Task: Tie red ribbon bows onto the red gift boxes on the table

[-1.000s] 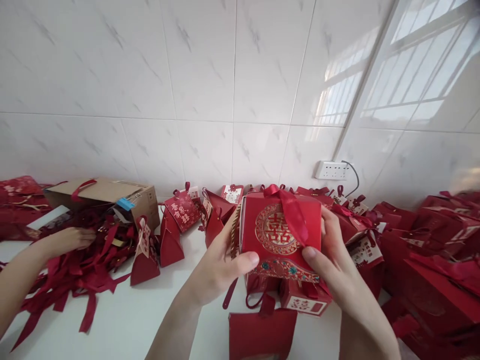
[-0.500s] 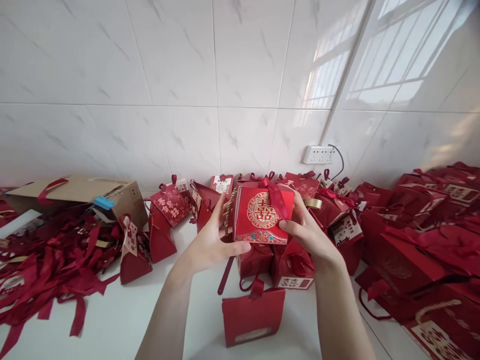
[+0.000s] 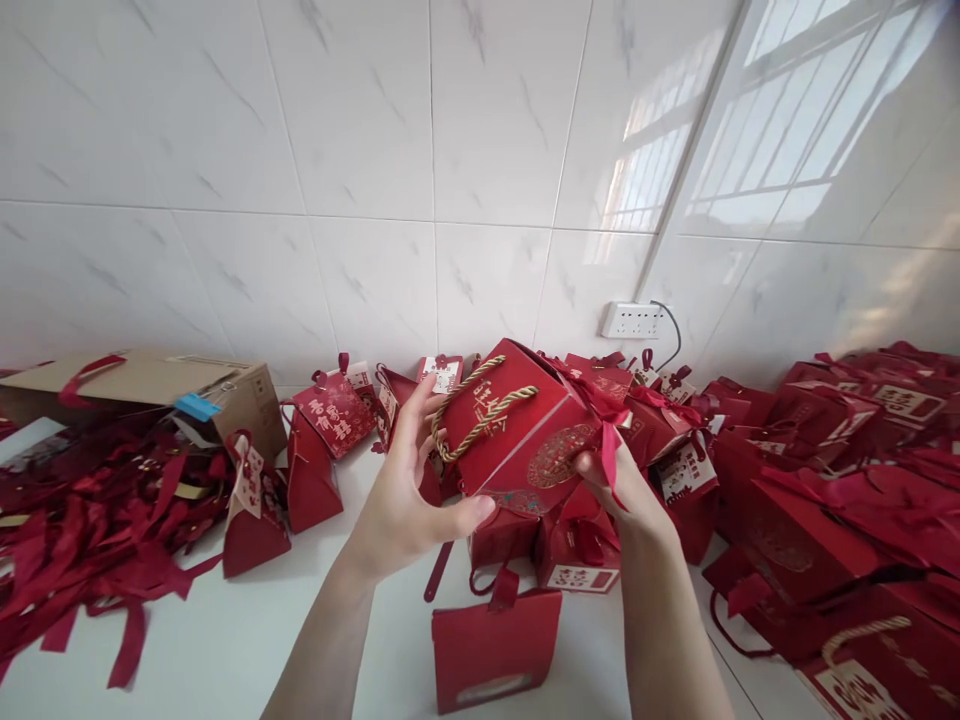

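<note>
A red gift box [image 3: 517, 425] with gold rope handles and a gold round emblem is held up in front of me, tilted. My right hand [image 3: 619, 480] grips its right end, thumb on the emblem side, beside a pink-red ribbon [image 3: 611, 450]. On the other side my left hand [image 3: 405, 495] is spread, its fingers by the rope handle [image 3: 450, 430] and its thumb near the lower edge; whether it touches the box I cannot tell. Below stands a smaller red box [image 3: 495, 650] with a ribbon loop on top. Other red boxes sit partly hidden behind the held one.
Loose dark red ribbons [image 3: 97, 550] lie heaped on the left in front of an open cardboard box [image 3: 259, 400]. Many red gift boxes [image 3: 817, 510] are piled on the right. A white tiled wall with a power socket [image 3: 634, 320] closes off the back.
The box has been turned so its rope-handled side now faces me. My left hand has loosened and spread its fingers, while my right hand keeps hold.
</note>
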Tool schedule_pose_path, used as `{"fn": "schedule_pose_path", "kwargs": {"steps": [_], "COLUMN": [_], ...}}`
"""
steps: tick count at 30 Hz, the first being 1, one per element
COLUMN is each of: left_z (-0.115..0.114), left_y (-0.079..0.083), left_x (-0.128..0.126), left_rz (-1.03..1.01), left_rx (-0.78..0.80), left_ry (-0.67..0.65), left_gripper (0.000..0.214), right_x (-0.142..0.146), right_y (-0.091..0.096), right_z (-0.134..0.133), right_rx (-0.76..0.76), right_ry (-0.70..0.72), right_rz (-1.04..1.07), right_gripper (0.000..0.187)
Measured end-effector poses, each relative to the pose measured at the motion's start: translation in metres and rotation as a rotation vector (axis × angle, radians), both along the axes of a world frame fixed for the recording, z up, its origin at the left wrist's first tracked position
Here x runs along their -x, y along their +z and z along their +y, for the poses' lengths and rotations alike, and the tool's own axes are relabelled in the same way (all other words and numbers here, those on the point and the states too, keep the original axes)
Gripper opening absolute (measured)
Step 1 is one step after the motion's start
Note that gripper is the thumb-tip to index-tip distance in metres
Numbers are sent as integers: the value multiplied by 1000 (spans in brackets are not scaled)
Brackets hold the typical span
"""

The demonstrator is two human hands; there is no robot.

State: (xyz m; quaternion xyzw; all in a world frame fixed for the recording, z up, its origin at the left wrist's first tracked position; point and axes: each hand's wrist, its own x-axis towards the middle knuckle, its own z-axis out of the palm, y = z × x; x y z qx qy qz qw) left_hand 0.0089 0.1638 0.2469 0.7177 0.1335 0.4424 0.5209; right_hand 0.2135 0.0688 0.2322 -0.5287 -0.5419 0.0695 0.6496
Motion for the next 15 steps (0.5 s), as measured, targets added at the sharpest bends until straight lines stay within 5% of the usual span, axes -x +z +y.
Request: {"fn": "schedule_pose_path", "kwargs": {"steps": [8,12,15], "left_z": [-19,-17,-16], "left_y": [2,-1,-1], "left_x": [-7,-8,-8], "left_rz": [-193,-227,-288], "left_rx": [-74,-187,-262], "left_ry": [41,131,189], "left_gripper": [87,49,41], "right_x": [-5,2,9], "right_y": [-24,-17,-7], "right_z": [6,8,8], "right_rx": [-19,32,65], "right_ry": [187,219,216], "right_rz": [309,425,446], "right_gripper": [65,64,66]}}
